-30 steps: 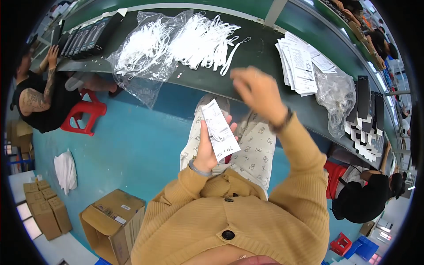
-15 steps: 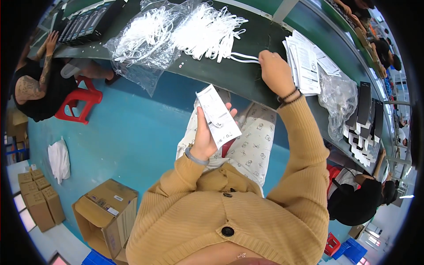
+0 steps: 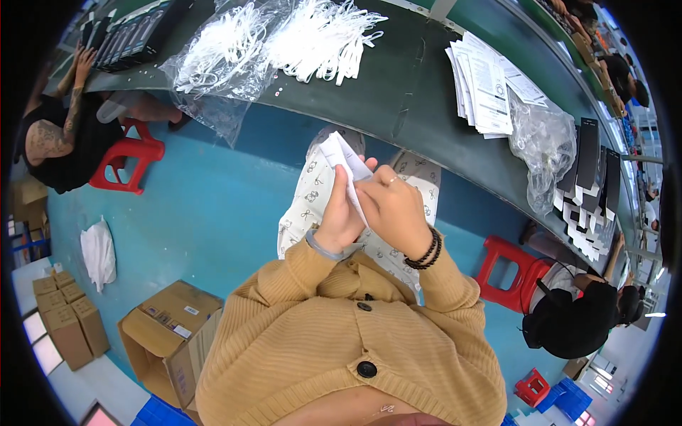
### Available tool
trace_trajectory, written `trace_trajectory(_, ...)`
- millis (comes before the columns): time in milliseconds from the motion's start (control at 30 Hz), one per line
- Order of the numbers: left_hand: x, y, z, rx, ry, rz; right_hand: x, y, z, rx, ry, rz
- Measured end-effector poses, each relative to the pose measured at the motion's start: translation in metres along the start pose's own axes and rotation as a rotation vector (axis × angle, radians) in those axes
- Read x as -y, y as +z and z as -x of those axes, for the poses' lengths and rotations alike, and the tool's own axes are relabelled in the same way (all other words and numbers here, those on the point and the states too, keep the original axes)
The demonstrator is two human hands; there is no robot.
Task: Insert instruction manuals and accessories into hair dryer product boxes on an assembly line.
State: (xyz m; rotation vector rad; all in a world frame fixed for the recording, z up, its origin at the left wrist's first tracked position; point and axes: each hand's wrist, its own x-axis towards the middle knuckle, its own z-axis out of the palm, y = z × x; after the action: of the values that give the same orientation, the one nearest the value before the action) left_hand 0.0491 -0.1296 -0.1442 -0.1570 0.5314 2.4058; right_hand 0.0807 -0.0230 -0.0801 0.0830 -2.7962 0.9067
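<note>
My left hand (image 3: 341,216) is closed around a folded white paper leaflet (image 3: 344,150), held over my lap below the table edge. The leaflet is bent lengthwise into a fold, its upper end standing out past my fingers. My right hand (image 3: 392,214) presses in at the leaflet's right side, fingers curled toward the fold. Whatever those fingers hold is hidden by the paper and the hand. On the dark green table beyond lies a pile of white looped cords (image 3: 320,42). More white cords (image 3: 226,53) sit in a clear plastic bag (image 3: 226,117) beside it.
A stack of printed leaflets (image 3: 484,89) lies on the table at right, by a crumpled clear bag (image 3: 543,153) and black-and-white boxes (image 3: 588,192). Co-workers sit at both sides on red stools (image 3: 128,160). Behind left stands an open cardboard carton (image 3: 167,319).
My right hand has come from the cord pile, where it gripped a white cord, down to the leaflet. The leaflet, open and flat before, is now folded. That cord is out of sight.
</note>
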Motion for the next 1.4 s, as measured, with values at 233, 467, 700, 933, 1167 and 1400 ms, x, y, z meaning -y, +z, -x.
trace_trajectory(233,-0.014,0.009,0.003,-0.172,0.027,0.098,0.006,-0.008,0.019,-0.117,0.045,-0.121)
trace_trajectory(467,-0.041,0.020,0.001,0.004,0.087,0.043,0.012,-0.011,0.009,-0.160,0.199,-0.428)
trace_trajectory(700,-0.176,0.017,-0.007,-0.129,0.761,-1.053,0.002,-0.034,0.002,-0.279,0.217,-0.356)
trace_trajectory(933,-0.433,-0.006,-0.137,-0.532,1.539,-2.083,-0.034,-0.047,0.061,-0.352,0.420,-0.287)
trace_trajectory(1167,-0.557,-0.064,-0.179,-1.403,0.714,-2.997,-0.046,-0.035,0.088,-0.304,0.422,-0.344)
trace_trajectory(1400,-0.442,-0.013,-0.278,-1.052,0.784,-2.925,-0.040,-0.026,0.095,-0.334,0.509,-0.337)
